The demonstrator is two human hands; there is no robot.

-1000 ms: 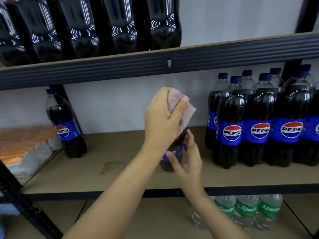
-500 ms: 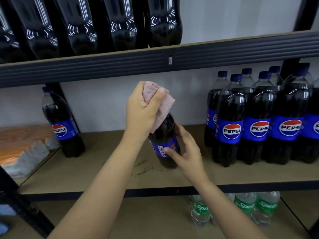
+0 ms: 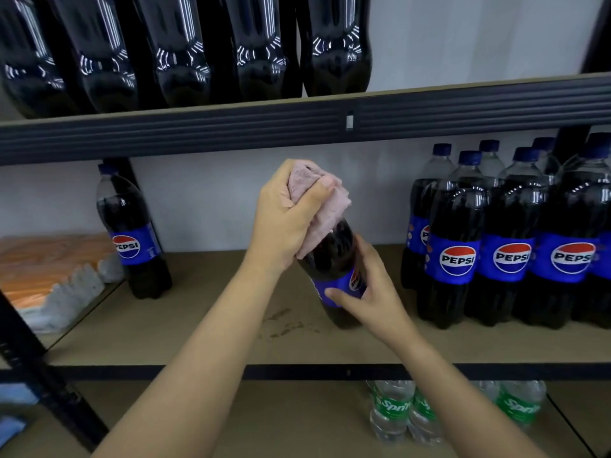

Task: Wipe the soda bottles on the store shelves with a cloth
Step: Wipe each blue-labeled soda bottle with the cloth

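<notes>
Left hand [image 3: 284,219] clenched round pink cloth [image 3: 322,209], cloth bunched over neck and cap of Pepsi bottle [image 3: 334,259]; cap hidden under cloth. Right hand [image 3: 370,292] below and right of it, fingers and thumb wrapped round bottle's blue label, gripping. Bottle tilted, top leaning left toward the left hand, base on or just above middle shelf [image 3: 205,332], can't tell which. Small dark stains [image 3: 284,322] on shelf board just left of base. Cluster of upright Pepsi bottles [image 3: 509,246] near on right, not touching held bottle. Single Pepsi bottle [image 3: 132,236] well apart on left by black upright. Orange-and-white packs [image 3: 49,269] far left. Row of dark bottles [image 3: 185,51] on upper shelf. Sprite bottles [image 3: 393,411] on lower shelf, under right forearm.
</notes>
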